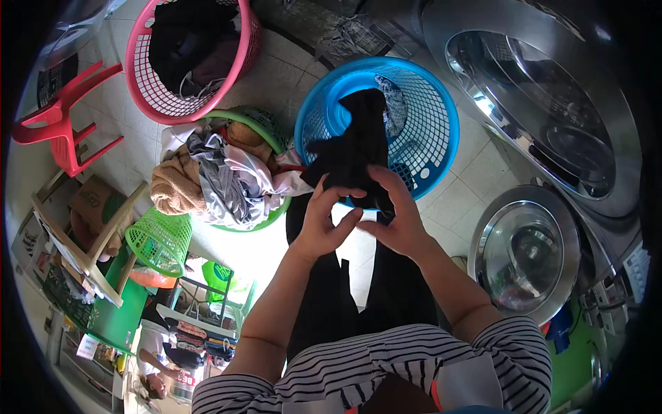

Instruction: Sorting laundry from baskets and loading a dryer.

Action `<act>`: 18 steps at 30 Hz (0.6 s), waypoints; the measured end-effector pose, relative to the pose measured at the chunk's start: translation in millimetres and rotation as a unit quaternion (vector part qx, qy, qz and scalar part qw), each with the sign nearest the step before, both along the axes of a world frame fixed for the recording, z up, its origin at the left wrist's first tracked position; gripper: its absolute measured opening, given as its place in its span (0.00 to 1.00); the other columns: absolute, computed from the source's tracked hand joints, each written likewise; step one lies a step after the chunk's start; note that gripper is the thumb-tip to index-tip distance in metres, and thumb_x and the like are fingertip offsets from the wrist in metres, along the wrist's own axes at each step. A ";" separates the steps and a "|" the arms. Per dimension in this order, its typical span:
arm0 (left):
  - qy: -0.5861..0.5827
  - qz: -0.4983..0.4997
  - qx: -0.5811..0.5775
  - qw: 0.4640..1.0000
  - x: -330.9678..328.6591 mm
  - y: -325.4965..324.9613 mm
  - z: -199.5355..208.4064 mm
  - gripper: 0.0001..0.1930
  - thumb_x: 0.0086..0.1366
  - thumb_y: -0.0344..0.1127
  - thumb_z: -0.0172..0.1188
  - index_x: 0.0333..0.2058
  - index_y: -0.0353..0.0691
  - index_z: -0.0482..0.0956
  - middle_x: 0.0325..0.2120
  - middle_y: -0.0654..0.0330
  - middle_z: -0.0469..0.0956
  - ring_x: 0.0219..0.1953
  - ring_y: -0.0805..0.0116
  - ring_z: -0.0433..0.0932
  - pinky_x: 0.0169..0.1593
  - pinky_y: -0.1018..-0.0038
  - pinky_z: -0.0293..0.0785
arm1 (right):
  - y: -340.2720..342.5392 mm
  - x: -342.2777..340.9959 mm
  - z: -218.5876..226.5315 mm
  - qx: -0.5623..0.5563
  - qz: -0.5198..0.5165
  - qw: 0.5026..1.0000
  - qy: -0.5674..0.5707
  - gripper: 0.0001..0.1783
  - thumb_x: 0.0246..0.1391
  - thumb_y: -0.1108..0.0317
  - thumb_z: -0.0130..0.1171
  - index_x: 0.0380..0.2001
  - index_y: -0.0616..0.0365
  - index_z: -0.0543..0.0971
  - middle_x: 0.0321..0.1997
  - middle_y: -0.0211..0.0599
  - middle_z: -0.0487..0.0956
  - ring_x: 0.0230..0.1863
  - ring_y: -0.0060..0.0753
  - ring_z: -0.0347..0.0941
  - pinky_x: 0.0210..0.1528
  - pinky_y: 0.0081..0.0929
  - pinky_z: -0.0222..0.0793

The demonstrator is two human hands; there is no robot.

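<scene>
A black garment (355,155) hangs from both my hands over the near rim of a blue laundry basket (441,103). My left hand (323,219) has its fingers curled onto the cloth's near edge. On the other side, my right hand (398,217) grips the same edge, its thumb pointing toward the left one. The fingertips are partly lost against the dark cloth. Inside the basket, a patterned light cloth (393,103) lies against the far wall, beside a smaller blue tub (336,103). What kind of garment the black one is, I cannot tell.
Left of the blue basket, a green basket (272,124) overflows with mixed clothes (227,179). A pink basket (248,41) of dark clothes stands beyond it. Front-loading machines (441,21) line the right, one round glass door (524,252) swung outward. A red chair (65,131) stands far left.
</scene>
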State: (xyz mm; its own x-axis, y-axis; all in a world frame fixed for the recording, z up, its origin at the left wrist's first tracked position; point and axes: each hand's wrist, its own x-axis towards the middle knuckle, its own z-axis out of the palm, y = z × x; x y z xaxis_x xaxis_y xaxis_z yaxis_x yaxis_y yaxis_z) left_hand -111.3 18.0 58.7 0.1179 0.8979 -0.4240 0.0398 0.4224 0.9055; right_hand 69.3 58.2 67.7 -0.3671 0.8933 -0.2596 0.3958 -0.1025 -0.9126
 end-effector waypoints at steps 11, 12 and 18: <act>0.044 -0.037 0.222 0.973 1.3 5.9 35.7 0.21 0.40 0.21 0.54 0.33 0.49 0.85 0.28 0.59 0.72 0.34 0.61 0.74 0.39 0.67 0.70 | 17.9 5.4 -32.9 -0.039 0.098 0.990 -0.091 0.43 0.39 0.68 0.68 0.60 0.50 0.61 0.64 0.43 0.56 0.62 0.53 0.55 0.62 0.45 0.55; 0.027 -0.072 0.260 0.963 0.1 5.8 38.4 0.22 0.39 0.21 0.54 0.33 0.49 0.85 0.27 0.60 0.71 0.34 0.61 0.74 0.38 0.66 0.70 | 21.5 1.1 -34.7 -0.049 0.106 0.989 -0.092 0.43 0.39 0.68 0.68 0.61 0.49 0.60 0.65 0.43 0.55 0.63 0.54 0.54 0.63 0.45 0.54; 0.105 0.054 0.245 0.962 -6.5 -3.5 70.4 0.18 0.39 0.21 0.55 0.28 0.48 0.86 0.30 0.59 0.73 0.37 0.60 0.76 0.37 0.67 0.71 | 3.8 46.7 -111.0 0.002 0.176 0.978 -0.114 0.25 0.39 0.71 0.65 0.45 0.54 0.73 0.53 0.44 0.69 0.56 0.45 0.63 0.55 0.41 0.59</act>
State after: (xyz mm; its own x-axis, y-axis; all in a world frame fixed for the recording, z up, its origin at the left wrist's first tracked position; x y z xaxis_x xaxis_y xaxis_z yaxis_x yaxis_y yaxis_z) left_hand -117.8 14.5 129.1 -0.0297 0.9984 0.0492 0.2225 -0.0414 0.9740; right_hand 116.0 61.9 -43.3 -0.5856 0.7230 -0.3665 0.5989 0.0812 -0.7967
